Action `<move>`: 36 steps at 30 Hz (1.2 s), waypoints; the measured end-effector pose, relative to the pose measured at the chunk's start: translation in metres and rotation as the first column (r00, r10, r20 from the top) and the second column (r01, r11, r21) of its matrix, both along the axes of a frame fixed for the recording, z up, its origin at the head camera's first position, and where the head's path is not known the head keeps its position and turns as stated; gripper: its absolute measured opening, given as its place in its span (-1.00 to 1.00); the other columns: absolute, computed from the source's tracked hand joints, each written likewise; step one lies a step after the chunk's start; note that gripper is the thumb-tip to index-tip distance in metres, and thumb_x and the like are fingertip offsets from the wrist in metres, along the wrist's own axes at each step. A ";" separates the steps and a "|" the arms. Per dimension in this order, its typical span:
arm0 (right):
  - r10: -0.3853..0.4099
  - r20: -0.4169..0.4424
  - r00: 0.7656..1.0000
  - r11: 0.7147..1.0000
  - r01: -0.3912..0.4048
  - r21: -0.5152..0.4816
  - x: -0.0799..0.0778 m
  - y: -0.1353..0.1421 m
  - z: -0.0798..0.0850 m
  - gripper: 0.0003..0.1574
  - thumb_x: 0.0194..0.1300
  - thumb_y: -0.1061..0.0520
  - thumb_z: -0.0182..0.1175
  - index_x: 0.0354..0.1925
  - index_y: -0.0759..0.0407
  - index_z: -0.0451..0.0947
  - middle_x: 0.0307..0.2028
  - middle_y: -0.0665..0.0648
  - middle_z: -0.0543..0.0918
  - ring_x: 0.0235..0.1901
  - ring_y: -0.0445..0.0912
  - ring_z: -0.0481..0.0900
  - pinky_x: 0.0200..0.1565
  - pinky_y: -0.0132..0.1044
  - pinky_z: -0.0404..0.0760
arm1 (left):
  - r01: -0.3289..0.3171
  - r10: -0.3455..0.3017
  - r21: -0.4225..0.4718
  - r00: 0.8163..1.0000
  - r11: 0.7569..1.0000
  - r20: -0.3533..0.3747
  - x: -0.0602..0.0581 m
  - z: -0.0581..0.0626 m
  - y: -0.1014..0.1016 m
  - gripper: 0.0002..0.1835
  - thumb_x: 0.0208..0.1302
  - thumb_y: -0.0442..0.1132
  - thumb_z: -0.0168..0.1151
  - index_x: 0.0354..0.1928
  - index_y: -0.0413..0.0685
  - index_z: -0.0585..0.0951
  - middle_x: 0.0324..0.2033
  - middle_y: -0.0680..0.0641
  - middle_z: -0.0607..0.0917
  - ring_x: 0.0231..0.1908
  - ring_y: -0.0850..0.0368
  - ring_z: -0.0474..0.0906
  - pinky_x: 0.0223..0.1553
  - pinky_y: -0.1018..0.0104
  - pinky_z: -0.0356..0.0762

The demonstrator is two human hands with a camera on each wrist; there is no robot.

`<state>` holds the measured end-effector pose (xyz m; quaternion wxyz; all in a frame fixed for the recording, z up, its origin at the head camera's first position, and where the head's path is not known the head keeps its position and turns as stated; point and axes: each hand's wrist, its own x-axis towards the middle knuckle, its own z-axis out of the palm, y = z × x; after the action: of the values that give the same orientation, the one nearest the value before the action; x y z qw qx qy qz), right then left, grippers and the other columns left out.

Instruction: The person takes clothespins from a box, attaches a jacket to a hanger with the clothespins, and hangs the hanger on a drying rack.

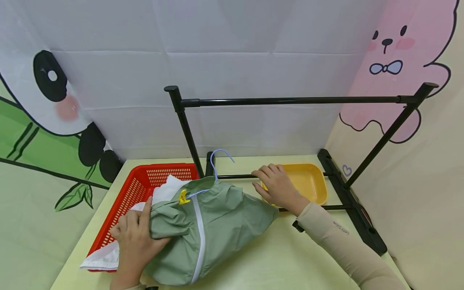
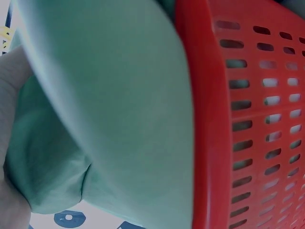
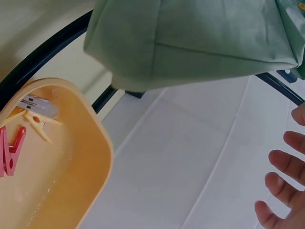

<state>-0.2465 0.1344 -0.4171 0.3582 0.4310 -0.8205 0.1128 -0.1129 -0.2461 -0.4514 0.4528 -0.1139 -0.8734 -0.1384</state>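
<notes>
A sage-green jacket (image 1: 224, 221) with a pale zip is on a blue-purple hanger (image 1: 211, 161), whose hook sticks up past the collar. At the collar a yellow clothespin (image 1: 183, 197) overlaps the hanger. My left hand (image 1: 135, 237) grips the jacket's left side, thumb over the cloth; some fingers are hidden. In the left wrist view, the green cloth lies against the basket's red rim. My right hand (image 1: 277, 187) holds nothing, its fingers spread and slightly bent in front of the yellow tray (image 1: 322, 183). The jacket's right sleeve end lies just below that hand.
A black clothes rack (image 1: 290, 101) stands behind, its top rail above the jacket. At left, a red basket (image 1: 125, 201) holds white cloth (image 1: 101, 257) that spills over its front. Inside the tray are pink clothespins (image 3: 14, 150), yellow clothespins (image 3: 40, 124) and a grey clothespin (image 3: 40, 106).
</notes>
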 end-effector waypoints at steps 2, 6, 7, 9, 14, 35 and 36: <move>-0.014 -0.002 1.000 1.000 0.014 -0.001 -0.002 0.003 -0.001 -0.70 0.31 0.06 0.24 -0.07 0.20 0.60 -0.23 0.14 0.61 -0.28 0.07 0.50 -0.21 -0.05 0.44 | -0.001 0.001 0.000 1.000 1.000 0.002 0.000 0.000 0.000 0.07 0.14 0.59 -0.15 0.35 -0.21 0.42 -0.37 -0.32 0.36 -0.40 -0.34 0.21 -0.38 -0.20 -0.01; -0.030 0.010 1.000 1.000 0.030 -0.009 -0.004 0.008 -0.005 -0.64 0.18 0.10 0.34 -0.07 0.22 0.61 -0.22 0.15 0.61 -0.26 0.09 0.52 -0.20 -0.04 0.45 | -0.002 0.002 0.003 1.000 1.000 0.027 0.000 -0.001 -0.001 0.07 0.14 0.59 -0.16 0.36 -0.20 0.41 -0.36 -0.33 0.36 -0.39 -0.35 0.22 -0.37 -0.21 -0.01; -0.030 0.015 0.999 0.999 0.030 -0.011 -0.004 0.008 -0.005 -0.64 0.18 0.11 0.35 -0.07 0.22 0.61 -0.22 0.16 0.61 -0.26 0.09 0.53 -0.20 -0.04 0.46 | -0.003 0.003 0.003 0.999 1.000 0.031 0.001 -0.001 -0.001 0.07 0.15 0.59 -0.17 0.36 -0.20 0.41 -0.36 -0.33 0.36 -0.38 -0.35 0.22 -0.37 -0.21 -0.01; -0.037 0.026 0.999 0.999 0.037 -0.011 -0.004 0.010 -0.007 -0.66 0.21 0.09 0.31 -0.07 0.23 0.61 -0.22 0.16 0.62 -0.25 0.10 0.53 -0.20 -0.03 0.46 | -0.004 0.004 -0.002 0.999 1.000 0.045 0.001 -0.002 -0.001 0.08 0.15 0.59 -0.18 0.36 -0.22 0.40 -0.35 -0.33 0.36 -0.38 -0.35 0.22 -0.36 -0.21 -0.01; -0.063 0.054 0.997 0.998 0.063 -0.001 -0.007 0.015 -0.011 -0.67 0.30 0.05 0.25 -0.06 0.23 0.62 -0.19 0.17 0.63 -0.23 0.11 0.54 -0.18 0.00 0.48 | -0.007 0.008 -0.014 0.999 1.000 0.044 0.001 -0.002 -0.002 0.09 0.15 0.59 -0.18 0.34 -0.24 0.41 -0.36 -0.33 0.36 -0.39 -0.35 0.22 -0.37 -0.20 -0.01; -0.201 0.144 0.969 0.979 0.202 0.015 -0.014 0.037 -0.028 -0.61 0.22 0.07 0.34 -0.05 0.27 0.63 -0.18 0.20 0.63 -0.17 0.15 0.55 -0.20 0.03 0.46 | 0.000 0.001 0.003 0.999 1.000 -0.038 -0.003 -0.002 -0.001 0.04 0.13 0.58 -0.13 0.33 -0.17 0.45 -0.39 -0.30 0.37 -0.42 -0.32 0.21 -0.40 -0.20 -0.01; -0.207 0.152 0.966 0.978 0.207 0.017 -0.014 0.038 -0.029 -0.62 0.24 0.06 0.33 -0.05 0.26 0.63 -0.18 0.20 0.64 -0.16 0.15 0.55 -0.20 0.03 0.46 | -0.001 0.001 0.001 0.999 1.000 -0.036 -0.003 -0.002 -0.001 0.04 0.13 0.58 -0.13 0.33 -0.17 0.45 -0.39 -0.30 0.37 -0.42 -0.32 0.21 -0.40 -0.20 -0.01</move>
<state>-0.2605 0.1726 -0.4462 0.3039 0.3330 -0.8862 0.1071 -0.1162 -0.2471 -0.4534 0.4687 -0.1156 -0.8651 -0.1365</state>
